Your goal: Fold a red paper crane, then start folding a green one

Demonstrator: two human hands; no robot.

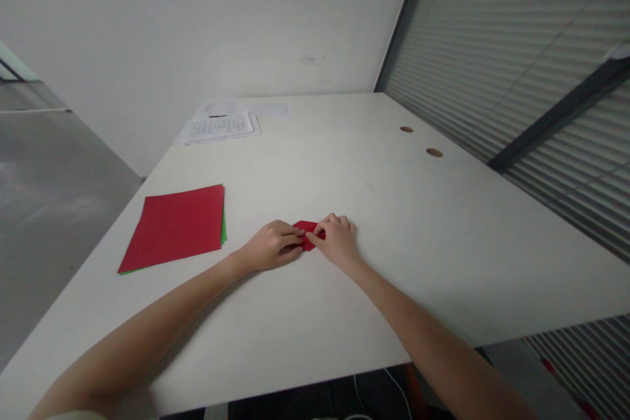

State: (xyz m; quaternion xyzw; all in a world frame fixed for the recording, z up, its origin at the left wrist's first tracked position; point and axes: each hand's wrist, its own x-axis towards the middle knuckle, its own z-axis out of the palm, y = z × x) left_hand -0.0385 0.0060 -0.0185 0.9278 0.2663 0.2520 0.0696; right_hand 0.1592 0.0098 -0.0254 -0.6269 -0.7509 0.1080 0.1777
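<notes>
Tabletop (pixel 443 243), broad, white and matte, filled most of the view. A flat stack of square red paper sheets (pixel 174 226) lay on its left part with a green sheet (pixel 224 231) showing beneath. It was well apart from the hands and looked untouched. Printed white pages (pixel 221 126) sat at the far edge.

Near the middle, the left hand (pixel 270 246) and right hand (pixel 338 239) met over a small red folded paper (pixel 308 235) lying on the table between them. Both hands were curled, with fingertips pressing down on it from either side. Whether an edge was pinched up could not be told.

Judging by its size against the full sheets, the piece had already taken several folds and a crease was being set. How many remained could not be told.
</notes>
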